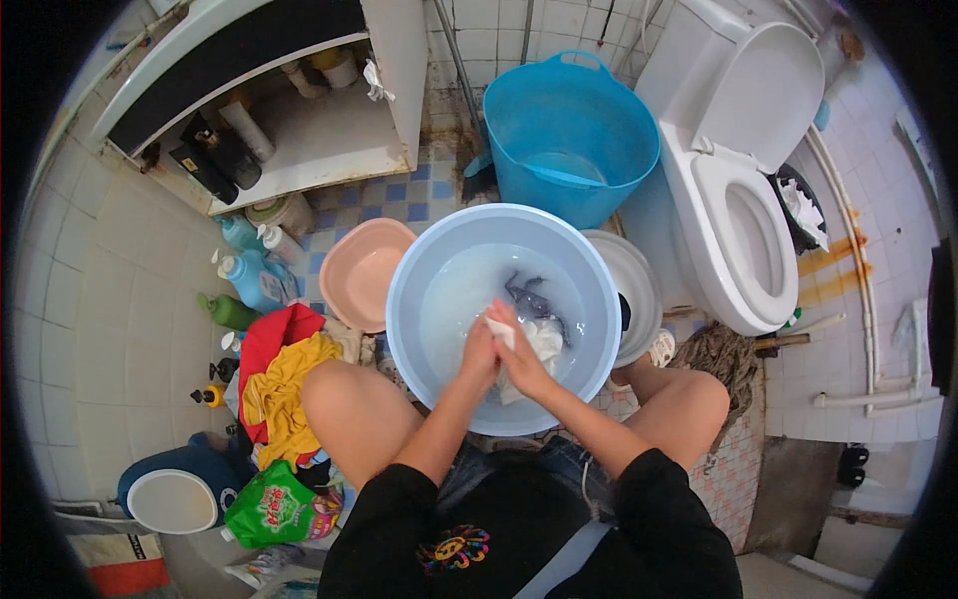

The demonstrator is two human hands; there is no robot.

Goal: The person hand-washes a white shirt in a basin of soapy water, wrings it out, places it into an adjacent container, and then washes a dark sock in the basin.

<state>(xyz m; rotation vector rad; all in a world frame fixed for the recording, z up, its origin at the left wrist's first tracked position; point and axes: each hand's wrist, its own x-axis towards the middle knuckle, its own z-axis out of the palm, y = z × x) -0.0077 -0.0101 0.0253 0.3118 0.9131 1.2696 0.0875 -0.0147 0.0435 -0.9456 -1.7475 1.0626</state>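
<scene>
Head view | left hand (pixel 480 349) and right hand (pixel 522 365) pressed together, pinching white cloth (pixel 545 345) between them | its bulk lies rightward, right hand nearer; bunched, no clear long axis | dark cloth (pixel 539 298) beyond | watery blue basin (pixel 402 321) before the person, tiled floor (pixel 395 204), tub (pixel 619 140) ahead

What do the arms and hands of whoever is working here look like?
They are a person's: the left hand and right hand are bare, with no gloves, watch or bracelet visible. Short black sleeves leave the forearms uncovered. No cables or markings show on them.
</scene>
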